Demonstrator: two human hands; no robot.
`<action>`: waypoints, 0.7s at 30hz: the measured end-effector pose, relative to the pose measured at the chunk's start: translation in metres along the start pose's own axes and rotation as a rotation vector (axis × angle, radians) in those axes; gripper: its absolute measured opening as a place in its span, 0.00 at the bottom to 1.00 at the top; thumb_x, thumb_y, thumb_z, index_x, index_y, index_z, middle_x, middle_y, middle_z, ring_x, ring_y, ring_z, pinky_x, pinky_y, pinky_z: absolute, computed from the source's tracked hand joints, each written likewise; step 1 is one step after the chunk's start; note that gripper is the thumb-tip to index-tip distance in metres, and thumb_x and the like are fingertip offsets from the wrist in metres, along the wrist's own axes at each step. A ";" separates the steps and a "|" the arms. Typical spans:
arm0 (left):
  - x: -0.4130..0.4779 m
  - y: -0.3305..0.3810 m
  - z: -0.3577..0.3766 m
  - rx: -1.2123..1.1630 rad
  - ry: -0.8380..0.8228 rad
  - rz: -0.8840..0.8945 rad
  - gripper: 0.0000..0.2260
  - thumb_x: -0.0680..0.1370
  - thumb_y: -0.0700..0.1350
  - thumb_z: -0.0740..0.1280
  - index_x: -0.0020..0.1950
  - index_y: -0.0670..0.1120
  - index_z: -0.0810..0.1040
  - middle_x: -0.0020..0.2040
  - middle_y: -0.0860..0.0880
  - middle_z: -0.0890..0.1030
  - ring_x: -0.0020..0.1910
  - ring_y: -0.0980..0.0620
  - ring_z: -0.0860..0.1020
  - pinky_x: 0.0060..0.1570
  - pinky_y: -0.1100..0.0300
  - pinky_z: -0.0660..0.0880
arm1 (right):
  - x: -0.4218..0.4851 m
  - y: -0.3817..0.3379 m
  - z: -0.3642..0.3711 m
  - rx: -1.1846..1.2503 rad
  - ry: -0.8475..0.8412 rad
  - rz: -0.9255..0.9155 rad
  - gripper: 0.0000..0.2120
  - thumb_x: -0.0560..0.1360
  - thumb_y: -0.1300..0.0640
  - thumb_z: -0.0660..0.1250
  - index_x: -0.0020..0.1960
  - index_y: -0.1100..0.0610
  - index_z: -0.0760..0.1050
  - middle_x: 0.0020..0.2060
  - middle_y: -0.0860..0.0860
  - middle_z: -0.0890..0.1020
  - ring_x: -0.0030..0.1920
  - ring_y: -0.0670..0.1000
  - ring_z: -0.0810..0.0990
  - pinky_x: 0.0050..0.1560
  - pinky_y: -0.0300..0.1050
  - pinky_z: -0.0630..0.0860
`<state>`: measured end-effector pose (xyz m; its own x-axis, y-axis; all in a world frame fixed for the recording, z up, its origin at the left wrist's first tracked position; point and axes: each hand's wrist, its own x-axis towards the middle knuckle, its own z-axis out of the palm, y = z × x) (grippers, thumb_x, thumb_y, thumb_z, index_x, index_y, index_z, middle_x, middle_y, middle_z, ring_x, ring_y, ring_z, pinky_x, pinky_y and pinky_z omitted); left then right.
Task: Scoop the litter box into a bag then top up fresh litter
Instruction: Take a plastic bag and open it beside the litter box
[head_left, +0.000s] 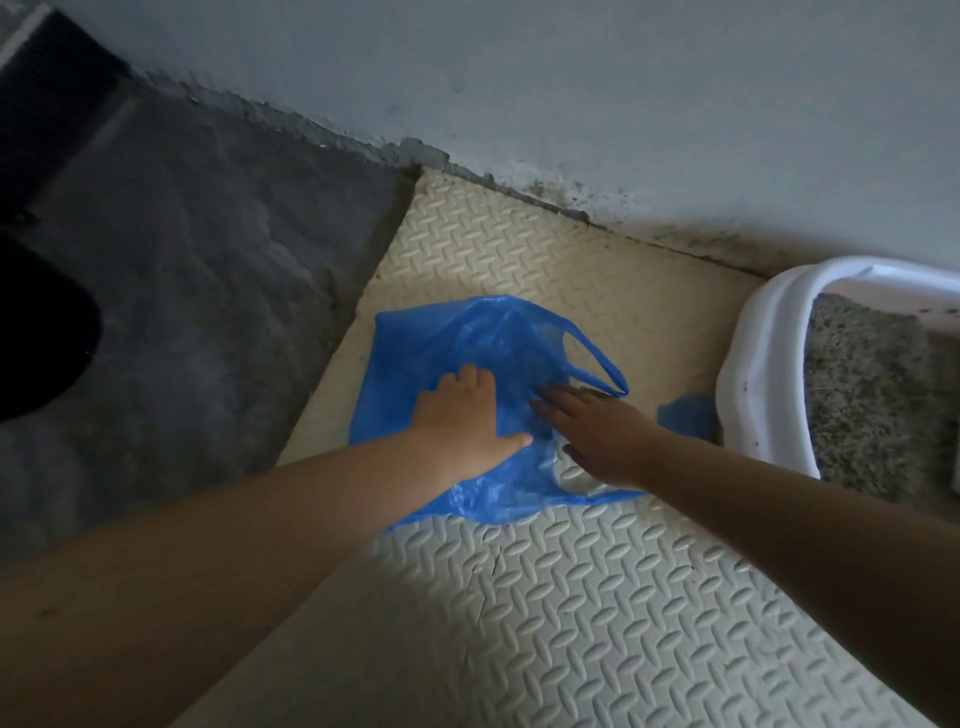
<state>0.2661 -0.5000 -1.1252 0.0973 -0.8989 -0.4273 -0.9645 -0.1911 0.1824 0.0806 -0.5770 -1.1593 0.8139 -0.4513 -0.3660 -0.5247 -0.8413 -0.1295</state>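
Observation:
A blue plastic bag lies flat on a beige textured foam mat, its handles pointing right. My left hand rests on the bag's middle, palm down, fingers bent at the tips. My right hand lies flat on the bag's right side with straight fingers, beside the handle loop. A white litter box stands at the right edge, holding grey litter. A small blue scrap shows between the bag and the box.
A grey wall runs behind the mat, with a dirty, crumbling base. Left of the mat is a dark grey concrete floor. A black object sits at the far left edge.

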 end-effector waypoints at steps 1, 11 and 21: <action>-0.001 -0.004 0.003 0.004 -0.017 -0.022 0.37 0.72 0.70 0.60 0.69 0.43 0.62 0.66 0.46 0.66 0.63 0.45 0.68 0.57 0.49 0.71 | 0.002 -0.001 0.000 0.017 0.006 0.016 0.34 0.70 0.61 0.71 0.73 0.59 0.64 0.71 0.59 0.68 0.70 0.61 0.69 0.67 0.55 0.68; -0.002 -0.018 0.016 0.243 0.057 0.063 0.12 0.80 0.49 0.58 0.59 0.43 0.70 0.61 0.46 0.69 0.59 0.47 0.69 0.48 0.54 0.69 | 0.000 -0.004 0.001 0.016 0.004 0.030 0.28 0.74 0.60 0.66 0.74 0.56 0.64 0.70 0.56 0.69 0.65 0.62 0.72 0.63 0.56 0.71; 0.014 0.013 -0.054 -0.252 0.608 0.256 0.09 0.75 0.45 0.65 0.37 0.43 0.72 0.39 0.47 0.72 0.43 0.45 0.73 0.34 0.56 0.63 | -0.041 0.009 -0.004 -0.055 -0.110 0.187 0.26 0.78 0.53 0.59 0.75 0.50 0.59 0.69 0.52 0.66 0.63 0.57 0.74 0.47 0.47 0.67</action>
<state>0.2685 -0.5360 -1.0813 0.0658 -0.9747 0.2138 -0.8961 0.0365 0.4423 0.0432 -0.5673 -1.1418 0.6703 -0.5680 -0.4775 -0.6467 -0.7627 -0.0005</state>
